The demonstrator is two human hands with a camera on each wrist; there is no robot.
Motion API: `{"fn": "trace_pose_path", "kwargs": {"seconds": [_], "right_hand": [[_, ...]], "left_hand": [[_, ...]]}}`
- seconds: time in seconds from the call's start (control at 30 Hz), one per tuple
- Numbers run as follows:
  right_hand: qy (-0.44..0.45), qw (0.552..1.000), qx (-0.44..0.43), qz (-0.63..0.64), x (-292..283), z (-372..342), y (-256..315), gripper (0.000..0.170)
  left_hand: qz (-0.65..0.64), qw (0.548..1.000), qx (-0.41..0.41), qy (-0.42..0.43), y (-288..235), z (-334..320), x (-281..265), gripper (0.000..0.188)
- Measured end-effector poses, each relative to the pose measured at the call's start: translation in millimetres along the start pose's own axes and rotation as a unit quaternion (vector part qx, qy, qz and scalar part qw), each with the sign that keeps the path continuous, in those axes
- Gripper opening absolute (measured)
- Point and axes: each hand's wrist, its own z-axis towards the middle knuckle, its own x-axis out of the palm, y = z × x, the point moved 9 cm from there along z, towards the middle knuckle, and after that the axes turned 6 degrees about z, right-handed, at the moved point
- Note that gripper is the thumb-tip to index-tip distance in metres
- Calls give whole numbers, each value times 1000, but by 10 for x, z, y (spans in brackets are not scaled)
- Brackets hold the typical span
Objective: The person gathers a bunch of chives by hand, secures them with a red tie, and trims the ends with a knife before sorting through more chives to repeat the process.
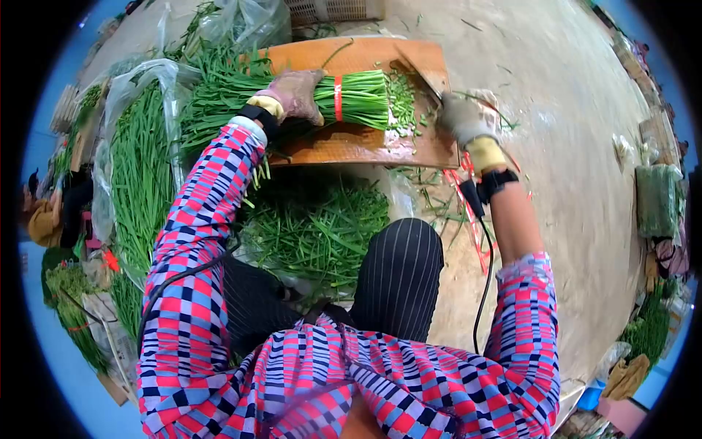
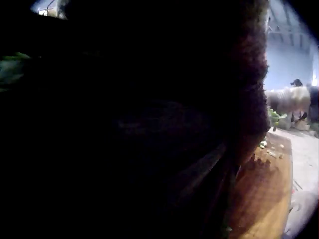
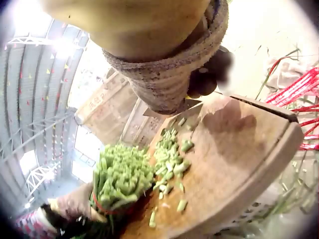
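A bundle of garlic chives (image 1: pixel 362 99) lies across a wooden board (image 1: pixel 344 150), its cut stem ends facing right, a red band (image 1: pixel 338 99) around it. My gloved left hand (image 1: pixel 292 96) grips the bundle just left of the band; the left wrist view is mostly dark. Trimmed stem ends (image 3: pixel 169 159) are scattered on the board beside the cut face. To the right, over the board's edge, my gloved right hand (image 1: pixel 468 119) holds a knife (image 1: pixel 418 73), its blade angled up and away from me. In the right wrist view, the glove covers most of the knife.
Loose green leaves (image 1: pixel 314 227) are heaped under the board, near my knees. A plastic-wrapped pile of chives (image 1: pixel 139 175) stands at the left. Red strips (image 1: pixel 479 241) lie on the floor at the right. A crate (image 1: pixel 333 10) stands beyond the board.
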Motion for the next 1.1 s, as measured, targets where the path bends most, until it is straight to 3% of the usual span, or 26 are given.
{"fn": "trace_pose_path", "kwargs": {"seconds": [0.03,0.07,0.13,0.17,0.2,0.27,0.3,0.37,0.4,0.43,0.47,0.5,0.57,0.63,0.67,0.7,0.73,0.77,0.83,0.87,0.93,0.97,1.03,1.1], "right_hand": [[0,999,-32,32,129,-69,38,26],[62,996,20,64,-27,-443,387,27],[78,988,-102,86,230,-711,656,26],[99,982,-146,69,539,-771,652,27],[118,977,-169,51,428,-955,883,29],[9,973,-219,72,436,-1025,880,30],[-44,969,-225,97,341,-974,846,30],[-40,986,-154,57,385,-616,576,21],[-103,980,-171,25,506,-443,407,25],[-106,983,-140,-59,701,-250,243,28],[-70,984,-129,-103,697,-119,245,33],[-26,983,-113,-146,729,-63,228,39],[-95,982,-150,-71,79,-175,586,57],[-219,930,-274,110,-735,-201,1087,85],[-185,854,-332,356,-1274,-298,1474,96],[-202,782,-369,460,-1588,-364,1674,97],[-153,727,-390,544,-1813,-301,1933,92],[-109,660,-408,621,-1944,-322,2033,88],[125,630,-297,707,-1648,-435,2165,85],[141,584,-214,770,-1441,-407,1957,86],[75,605,-209,765,-1476,-447,1634,87],[40,612,-214,760,-1508,-544,1599,86],[-3,613,-240,752,-1651,-804,1703,85],[-39,595,-226,770,-1507,-720,1549,69]], "left_hand": [[-46,999,-8,-9,97,-56,-100,96],[-90,996,-15,-20,238,-141,-253,95],[-143,985,-60,-70,336,-438,-861,93],[-203,973,-40,-99,484,-559,-1088,96],[-250,956,2,-155,608,-706,-1349,91],[-270,915,103,-283,938,-992,-1666,84],[-353,889,118,-267,997,-1129,-1794,83],[-507,815,164,-227,910,-1377,-1982,80],[-429,840,95,-319,1237,-1438,-1929,82],[-349,846,25,-402,1516,-1512,-1882,84],[-570,744,175,-300,1220,-1422,-1916,85],[-611,715,189,-282,1158,-1385,-1936,84],[-699,646,207,-229,1040,-1269,-1841,82],[-741,609,167,-229,934,-1198,-1776,78],[-775,572,175,-204,866,-1077,-1724,78],[-808,532,179,-178,757,-926,-1621,77],[-794,510,324,-67,286,-885,-1774,67],[-810,486,316,-91,67,-811,-1809,58],[-820,470,282,-164,-178,-607,-1892,55],[-805,503,288,-130,-327,-617,-1991,54],[-757,567,318,-63,-787,-676,-2273,52],[-737,575,356,-20,-973,-737,-2345,52],[-604,695,373,-115,-988,-833,-2478,79],[-643,593,436,-211,-844,-668,-2531,67]]}}
